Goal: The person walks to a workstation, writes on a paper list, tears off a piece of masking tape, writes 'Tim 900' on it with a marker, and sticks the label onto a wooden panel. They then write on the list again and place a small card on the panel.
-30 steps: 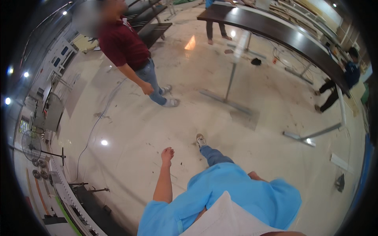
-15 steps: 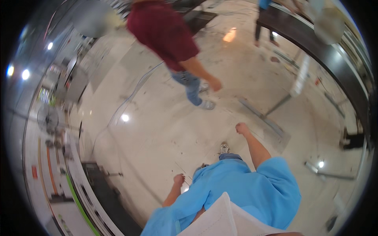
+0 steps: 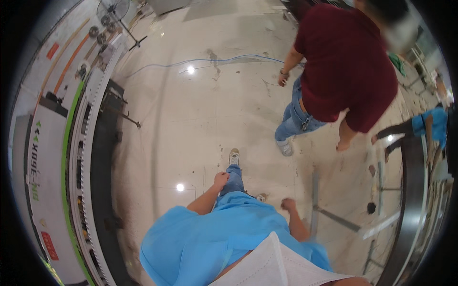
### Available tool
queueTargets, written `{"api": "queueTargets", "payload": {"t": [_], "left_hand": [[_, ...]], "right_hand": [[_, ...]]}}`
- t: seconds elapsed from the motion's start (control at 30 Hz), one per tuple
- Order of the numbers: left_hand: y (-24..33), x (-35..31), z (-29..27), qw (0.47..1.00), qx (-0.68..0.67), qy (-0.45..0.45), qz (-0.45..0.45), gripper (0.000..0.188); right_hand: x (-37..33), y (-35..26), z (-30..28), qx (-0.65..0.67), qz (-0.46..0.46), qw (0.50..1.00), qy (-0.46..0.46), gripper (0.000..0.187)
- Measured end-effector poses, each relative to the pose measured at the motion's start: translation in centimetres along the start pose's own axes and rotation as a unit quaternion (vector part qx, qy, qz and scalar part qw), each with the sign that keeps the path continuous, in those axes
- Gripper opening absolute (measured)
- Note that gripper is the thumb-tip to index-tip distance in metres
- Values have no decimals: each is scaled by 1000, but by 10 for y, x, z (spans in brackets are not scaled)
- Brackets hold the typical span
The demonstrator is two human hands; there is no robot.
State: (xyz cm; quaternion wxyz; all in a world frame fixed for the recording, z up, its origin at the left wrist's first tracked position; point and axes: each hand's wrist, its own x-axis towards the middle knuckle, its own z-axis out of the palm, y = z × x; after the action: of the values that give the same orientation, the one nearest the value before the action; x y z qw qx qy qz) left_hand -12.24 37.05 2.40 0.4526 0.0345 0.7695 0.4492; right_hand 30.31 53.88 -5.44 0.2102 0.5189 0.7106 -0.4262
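So both hands look empty: the left hand is right by the jeans leg, can't tell if touching, and the right hand hangs nearest the grey metal stand on the right. Fingers seem loosely curled; can't tell if they're pressed together. One shoe is ahead, so the arms are probably just bent for walking. The dark table on the right is likely raised for working height. On the left, the long machine has dark-and-green lettering plus a red label.
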Motion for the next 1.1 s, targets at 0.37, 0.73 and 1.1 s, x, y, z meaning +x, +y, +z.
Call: {"api": "queueTargets", "payload": {"t": [0.37,0.73,1.1], "left_hand": [[131,183,-52,994,68,-71,-36,18],[248,263,5,984,89,-157,-4,25],[168,226,-18,970,179,-140,-85,23]], "right_hand": [[-47,-72,26,124,54,980,149,15],[37,-284,-122,491,60,852,168,30],[16,-201,-31,573,240,758,197,22]]}}
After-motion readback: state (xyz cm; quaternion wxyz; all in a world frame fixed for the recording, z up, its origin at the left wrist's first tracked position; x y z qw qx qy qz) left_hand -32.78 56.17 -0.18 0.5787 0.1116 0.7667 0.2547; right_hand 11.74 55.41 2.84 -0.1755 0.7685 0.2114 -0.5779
